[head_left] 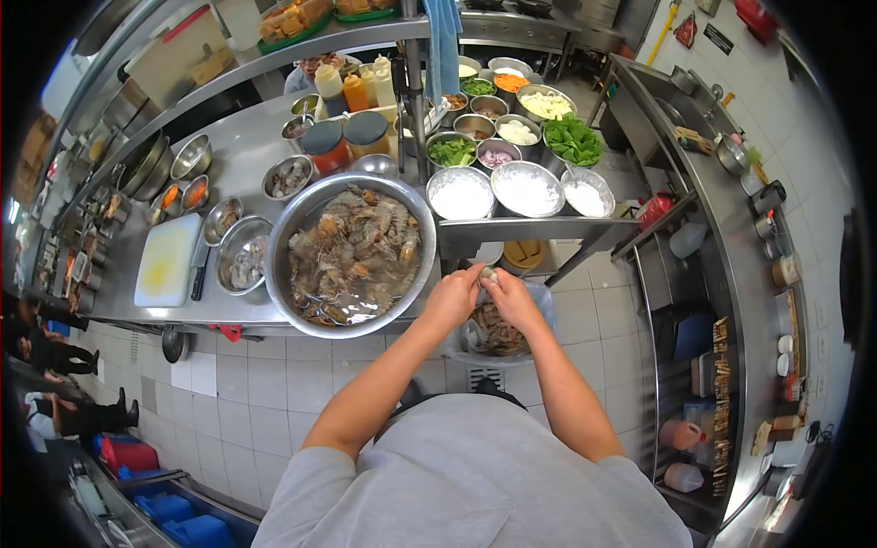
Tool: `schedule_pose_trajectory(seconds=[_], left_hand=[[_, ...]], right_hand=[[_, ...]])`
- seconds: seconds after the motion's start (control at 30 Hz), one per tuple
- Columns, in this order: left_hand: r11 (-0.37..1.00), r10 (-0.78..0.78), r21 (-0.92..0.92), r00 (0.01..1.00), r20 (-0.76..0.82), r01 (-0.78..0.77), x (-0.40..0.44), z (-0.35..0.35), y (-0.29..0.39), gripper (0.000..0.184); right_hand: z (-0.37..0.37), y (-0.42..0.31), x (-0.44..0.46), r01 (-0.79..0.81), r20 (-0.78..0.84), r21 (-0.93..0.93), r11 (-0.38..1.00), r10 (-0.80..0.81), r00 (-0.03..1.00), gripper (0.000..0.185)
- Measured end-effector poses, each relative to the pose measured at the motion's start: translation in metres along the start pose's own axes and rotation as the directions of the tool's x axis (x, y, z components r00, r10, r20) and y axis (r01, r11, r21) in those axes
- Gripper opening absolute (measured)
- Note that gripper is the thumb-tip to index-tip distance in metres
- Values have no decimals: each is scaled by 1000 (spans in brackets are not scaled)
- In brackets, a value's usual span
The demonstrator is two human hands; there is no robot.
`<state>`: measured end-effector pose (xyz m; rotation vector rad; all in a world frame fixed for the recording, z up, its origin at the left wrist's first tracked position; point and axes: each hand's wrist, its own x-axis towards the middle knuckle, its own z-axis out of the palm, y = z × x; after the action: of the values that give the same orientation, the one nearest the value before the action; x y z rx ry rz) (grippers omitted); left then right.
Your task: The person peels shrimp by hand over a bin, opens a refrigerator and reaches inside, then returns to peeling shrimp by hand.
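"Where are our hands?"

"Out past the counter's (228, 314) right end, above a lined bin (454, 345) with shrimp scraps (498, 331) in it. Our left hand (451, 298) and right hand (512, 303) meet, fingertips closed together on one small greyish shrimp (489, 273)."

"And the rest of the shrimp?"

"We have the unpeeled ones (352, 242) in water in the big bowl (422, 274), at the counter's near right corner. Just left of it, by the near edge, a smaller bowl (225, 276) holds pale shrimp (247, 268)."

"What's left of that?"

"Our knife (198, 269), beside the right edge of the cutting board (167, 260). On the side table (539, 228), three bowls of white powder (527, 189) line the near edge."
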<state>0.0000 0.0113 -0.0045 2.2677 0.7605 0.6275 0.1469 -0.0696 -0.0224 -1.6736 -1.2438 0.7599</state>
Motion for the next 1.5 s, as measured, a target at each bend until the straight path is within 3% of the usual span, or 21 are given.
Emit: schedule_pose_trajectory(seconds=[0.07, 0.13, 0.2, 0.23, 0.27, 0.33, 0.37, 0.47, 0.67, 0.77, 0.83, 0.87, 0.93, 1.0, 1.07, 1.1, 1.17, 1.3, 1.37, 1.43, 1.5], left_hand=[[999, -45, -15, 999, 1, 45, 1, 16, -1, 37], [972, -185, -145, 983, 18, 186, 1, 26, 3, 37], [966, -211, -148, 977, 20, 212, -1, 35, 4, 38], [962, -225, -153, 974, 27, 227, -1, 39, 5, 40], [959, -237, -154, 971, 19, 237, -2, 46, 6, 40], [992, -124, -44, 980, -154, 119, -6, 63, 9, 43], [990, -138, -43, 977, -164, 133, -8, 69, 9, 43], [964, -267, -32, 958, -101, 265, -6, 75, 17, 44], [965, -253, -95, 966, -60, 246, -4, 72, 4, 43], [963, -250, -107, 968, -5, 248, 1, 65, 1, 42], [813, -376, -366, 888, 263, 453, 5, 54, 1, 41], [815, -369, -364, 888, 275, 451, 5, 51, 0, 41], [642, -283, -576, 854, 436, 507, 5, 47, -9, 42], [616, -222, -603, 846, 484, 507, 7, 41, -13, 48], [404, -127, -731, 825, 551, 551, 9, 30, -2, 56], [344, -82, -751, 815, 574, 564, 9, 25, 1, 66], [295, -46, -766, 809, 586, 571, 10, 24, 4, 66], [163, -52, -801, 815, 577, 577, 10, 22, 14, 58], [156, -74, -817, 831, 551, 555, 10, 24, 10, 53], [149, -95, -835, 848, 521, 530, 10, 28, 4, 48], [92, -278, -855, 838, 471, 511, 12, 32, 2, 36]], right_hand=[[-9, 11, 0, -48, 83, -20, 999, 50, 995, 21], [-13, 25, 3, -23, 107, -21, 1000, 26, 994, 21], [-19, 31, 3, -1, 129, -24, 1000, 4, 992, 21], [-24, 29, 3, 2, 152, -118, 993, 16, 988, 23], [-26, 28, 4, 11, 176, -212, 977, 28, 984, 25], [-25, 31, 6, -5, 185, -224, 975, 47, 982, 27], [-23, 32, 7, -23, 177, -237, 971, 66, 982, 30], [-17, 52, 10, 31, 137, -322, 946, 14, 990, 36], [-18, 47, 15, 76, 146, -412, 908, -16, 989, 30], [-22, 39, 15, 58, 134, -362, 931, -10, 991, 31], [-25, 35, 18, 59, 140, -368, 928, -7, 990, 30], [-27, 34, 17, 60, 157, -371, 927, -1, 988, 29], [-33, 36, 21, 12, 179, -316, 949, 48, 983, 28], [-36, 46, 23, -36, 201, -256, 966, 90, 975, 26], [-32, 71, 25, -10, 191, 43, 999, 2, 982, 26], [-33, 70, 23, -16, 182, 47, 999, 8, 983, 26], [-35, 67, 20, -307, 248, 258, 916, 244, 937, 27], [-34, 118, 19, -200, 151, 277, 940, 163, 975, 29], [-47, 107, 14, -224, 138, -48, 973, 229, 964, 25], [-47, 113, 7, -179, 69, -128, 975, 189, 979, 26], [-48, 121, 4, -137, 9, -211, 968, 142, 990, 29]])
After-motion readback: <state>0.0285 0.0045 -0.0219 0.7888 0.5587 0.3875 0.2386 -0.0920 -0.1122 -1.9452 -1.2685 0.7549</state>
